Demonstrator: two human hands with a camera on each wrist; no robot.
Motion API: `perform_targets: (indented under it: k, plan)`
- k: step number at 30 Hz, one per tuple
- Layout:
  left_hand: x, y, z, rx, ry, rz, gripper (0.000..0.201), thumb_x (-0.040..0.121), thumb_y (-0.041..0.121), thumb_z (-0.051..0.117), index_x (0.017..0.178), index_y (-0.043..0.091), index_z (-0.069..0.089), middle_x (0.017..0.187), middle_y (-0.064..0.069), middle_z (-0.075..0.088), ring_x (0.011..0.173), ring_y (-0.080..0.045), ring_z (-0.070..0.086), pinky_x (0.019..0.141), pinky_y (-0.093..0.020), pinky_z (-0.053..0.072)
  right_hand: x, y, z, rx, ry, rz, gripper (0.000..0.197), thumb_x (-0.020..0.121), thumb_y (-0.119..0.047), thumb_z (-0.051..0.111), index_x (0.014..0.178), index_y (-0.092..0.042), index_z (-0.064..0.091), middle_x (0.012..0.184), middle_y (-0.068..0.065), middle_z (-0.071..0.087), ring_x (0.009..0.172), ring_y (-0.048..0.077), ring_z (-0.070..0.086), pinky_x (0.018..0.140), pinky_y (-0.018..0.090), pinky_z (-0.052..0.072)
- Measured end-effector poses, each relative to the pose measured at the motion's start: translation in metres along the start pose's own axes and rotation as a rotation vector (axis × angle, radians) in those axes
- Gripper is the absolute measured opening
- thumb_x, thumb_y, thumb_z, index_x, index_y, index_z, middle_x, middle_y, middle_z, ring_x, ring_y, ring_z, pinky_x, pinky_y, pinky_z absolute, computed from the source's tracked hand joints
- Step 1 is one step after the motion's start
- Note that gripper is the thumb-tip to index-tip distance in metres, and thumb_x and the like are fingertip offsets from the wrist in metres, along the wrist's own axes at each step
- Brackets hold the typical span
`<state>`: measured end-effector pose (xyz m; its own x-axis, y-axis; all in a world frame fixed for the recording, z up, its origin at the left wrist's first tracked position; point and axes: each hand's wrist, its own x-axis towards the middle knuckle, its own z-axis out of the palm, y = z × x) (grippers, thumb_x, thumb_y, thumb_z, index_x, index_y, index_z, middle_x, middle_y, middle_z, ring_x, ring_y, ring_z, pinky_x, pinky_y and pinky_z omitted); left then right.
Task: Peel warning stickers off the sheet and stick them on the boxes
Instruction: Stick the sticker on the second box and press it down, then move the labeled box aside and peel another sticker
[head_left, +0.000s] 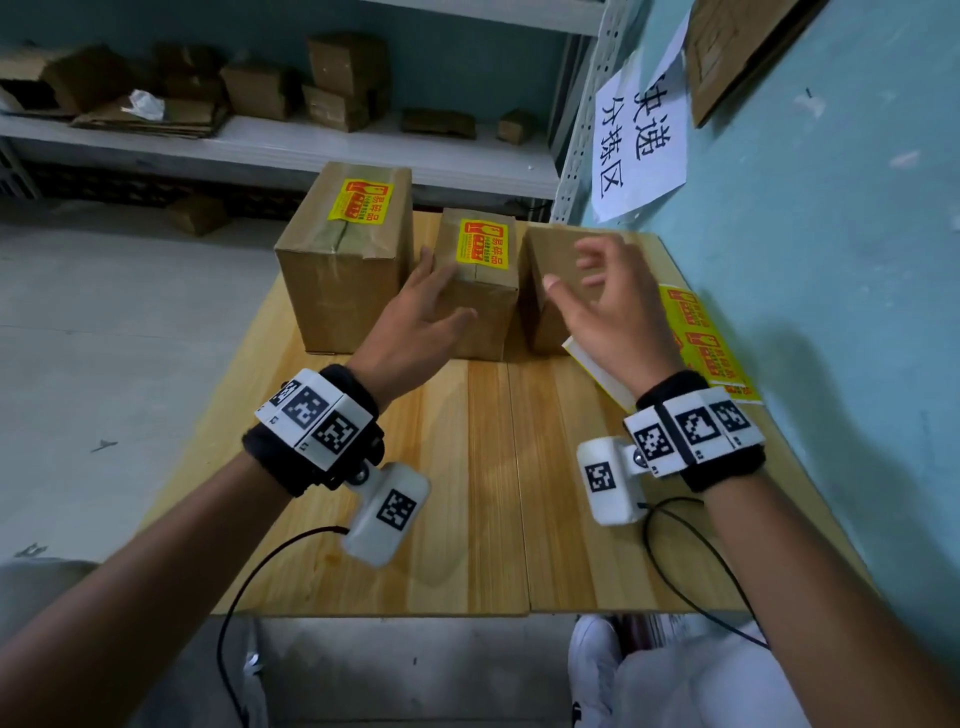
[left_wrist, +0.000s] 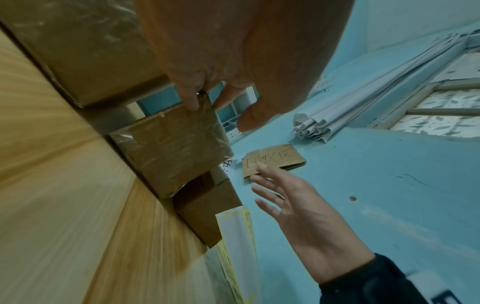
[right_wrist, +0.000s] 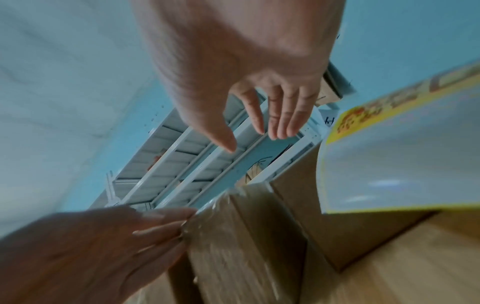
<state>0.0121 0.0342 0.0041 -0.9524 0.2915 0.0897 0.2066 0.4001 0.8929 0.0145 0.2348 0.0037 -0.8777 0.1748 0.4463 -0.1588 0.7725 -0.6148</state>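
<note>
Boxes stand in a row on the bench: the large box and middle box wear yellow stickers, the right box is bare. Left hand rests flat-fingered against the middle box; right hand hovers, fingers spread, over the sticker sheet.

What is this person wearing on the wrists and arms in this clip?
Forearms are bare, no sleeves. Each wrist has a black fabric band carrying white blocks printed with black square fiducial markers. A white camera pod, also tagged, hangs below each wrist, with a thin black cable trailing back.
</note>
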Motion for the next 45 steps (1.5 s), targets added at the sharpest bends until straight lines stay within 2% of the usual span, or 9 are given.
perform_targets:
  k: [3, 9, 18, 29, 34, 37, 41, 43, 45]
  plan:
    - [0.001, 0.0, 0.0, -0.007, -0.007, 0.016, 0.057, 0.099, 0.018, 0.049, 0.15, 0.03, 0.027, 0.163, 0.008, 0.001, 0.15, -0.013, 0.008, 0.12, -0.04, 0.023, 0.015, 0.005, -0.014, -0.132, 0.053, 0.09, 0.048, 0.089, -0.039, 0.068, 0.125, -0.01, 0.053, 0.124, 0.013, 0.052, 0.118, 0.033, 0.049, 0.102, 0.044, 0.043]
    - [-0.001, 0.0, 0.0, -0.008, -0.001, 0.026, 0.06, 0.098, 0.016, 0.05, 0.151, 0.027, 0.025, 0.163, 0.006, 0.002, 0.15, -0.013, 0.006, 0.12, -0.043, 0.022, 0.04, 0.005, -0.006, -0.475, -0.324, 0.322, 0.098, 0.08, -0.079, 0.056, 0.153, -0.021, 0.026, 0.159, 0.013, 0.019, 0.147, 0.038, 0.025, 0.117, 0.053, 0.03]
    - [-0.006, 0.001, -0.005, -0.021, -0.009, 0.029, 0.061, 0.097, 0.014, 0.051, 0.152, 0.022, 0.025, 0.163, 0.008, -0.004, 0.149, -0.012, 0.005, 0.12, -0.041, 0.022, 0.053, 0.001, 0.005, -0.502, -0.336, 0.442, 0.099, 0.083, -0.071, 0.058, 0.156, -0.017, 0.018, 0.163, 0.018, 0.006, 0.146, 0.046, 0.025, 0.119, 0.055, 0.023]
    - [-0.013, 0.011, -0.009, -0.027, -0.007, 0.051, 0.06, 0.098, 0.015, 0.05, 0.152, 0.026, 0.026, 0.163, 0.012, -0.005, 0.149, -0.01, 0.005, 0.119, -0.036, 0.02, 0.071, 0.013, -0.042, -0.061, 0.035, 0.522, 0.067, 0.081, -0.062, 0.057, 0.134, -0.024, 0.045, 0.135, 0.009, 0.036, 0.124, 0.037, 0.052, 0.11, 0.047, 0.038]
    - [-0.018, 0.016, -0.011, -0.015, 0.001, 0.08, 0.059, 0.097, 0.015, 0.051, 0.15, 0.028, 0.029, 0.163, 0.008, 0.001, 0.149, -0.007, 0.007, 0.121, -0.038, 0.019, 0.073, 0.007, -0.066, 0.146, 0.238, 0.36, 0.053, 0.09, -0.045, 0.063, 0.134, -0.018, 0.051, 0.135, 0.011, 0.038, 0.111, 0.016, 0.048, 0.088, 0.014, 0.033]
    - [-0.021, 0.019, -0.014, -0.059, -0.001, 0.09, 0.058, 0.097, 0.016, 0.053, 0.149, 0.031, 0.031, 0.162, -0.002, 0.015, 0.147, -0.02, 0.022, 0.117, -0.046, 0.028, 0.068, -0.004, -0.083, 0.277, 0.313, 0.227, 0.048, 0.088, -0.041, 0.063, 0.129, -0.016, 0.057, 0.128, 0.009, 0.044, 0.109, 0.013, 0.047, 0.075, 0.002, 0.035]
    - [-0.025, 0.031, -0.022, -0.154, 0.018, 0.073, 0.053, 0.098, 0.018, 0.051, 0.146, 0.035, 0.035, 0.16, 0.012, 0.016, 0.143, -0.015, 0.027, 0.113, -0.041, 0.035, 0.047, -0.026, -0.102, 0.551, 0.266, 0.192, 0.037, 0.072, -0.052, 0.06, 0.103, -0.033, 0.068, 0.125, 0.006, 0.064, 0.117, 0.02, 0.058, 0.088, 0.025, 0.047]
    - [-0.027, 0.038, -0.027, -0.201, 0.027, 0.085, 0.049, 0.099, 0.02, 0.05, 0.144, 0.037, 0.037, 0.159, 0.009, 0.022, 0.138, -0.016, 0.035, 0.103, -0.035, 0.044, 0.034, -0.035, -0.106, 0.696, 0.167, 0.168, 0.021, 0.079, -0.046, 0.06, 0.091, -0.034, 0.073, 0.107, -0.006, 0.071, 0.103, 0.015, 0.064, 0.08, 0.028, 0.047]
    - [-0.031, 0.045, -0.034, -0.237, 0.073, 0.094, 0.045, 0.1, 0.025, 0.049, 0.142, 0.036, 0.039, 0.156, 0.007, 0.03, 0.134, -0.011, 0.038, 0.092, -0.022, 0.043, 0.017, -0.042, -0.104, 0.889, -0.013, 0.175, 0.024, 0.091, -0.035, 0.053, 0.102, -0.025, 0.072, 0.098, -0.006, 0.073, 0.092, 0.011, 0.066, 0.075, 0.027, 0.049]
